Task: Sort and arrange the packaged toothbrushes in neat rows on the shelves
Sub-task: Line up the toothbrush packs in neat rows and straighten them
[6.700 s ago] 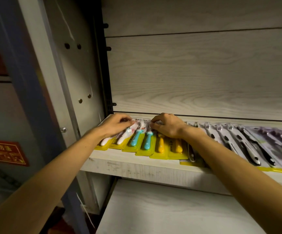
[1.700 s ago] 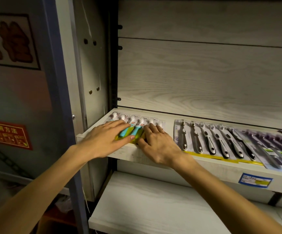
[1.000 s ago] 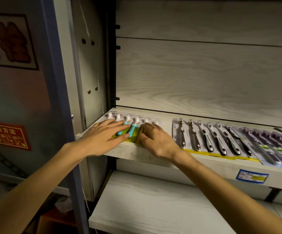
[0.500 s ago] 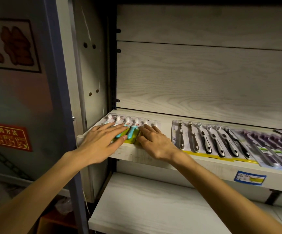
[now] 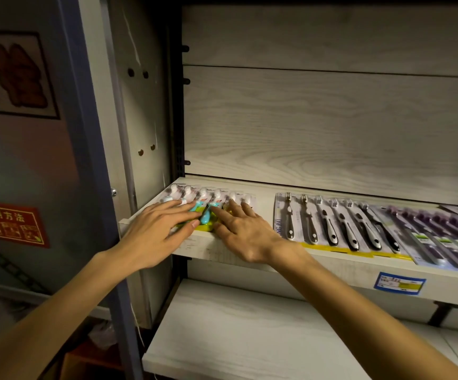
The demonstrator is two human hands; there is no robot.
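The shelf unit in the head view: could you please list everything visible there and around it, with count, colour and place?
Children's toothbrush packs: about six, yellow cards with white, teal and yellow handles, left end of the upper shelf.
Black-and-white toothbrush packs: about six, yellow-edged cards, middle of the upper shelf.
Purple toothbrush packs: several, right end, overlapping.
Upper shelf: one, pale wood grain.
Price label: one, blue and yellow, on the shelf's front edge.
Lower shelf: one, pale wood.
Red sign: one, on the left wall.
Left hand: flat on the children's packs.
Right hand: flat on the same packs.
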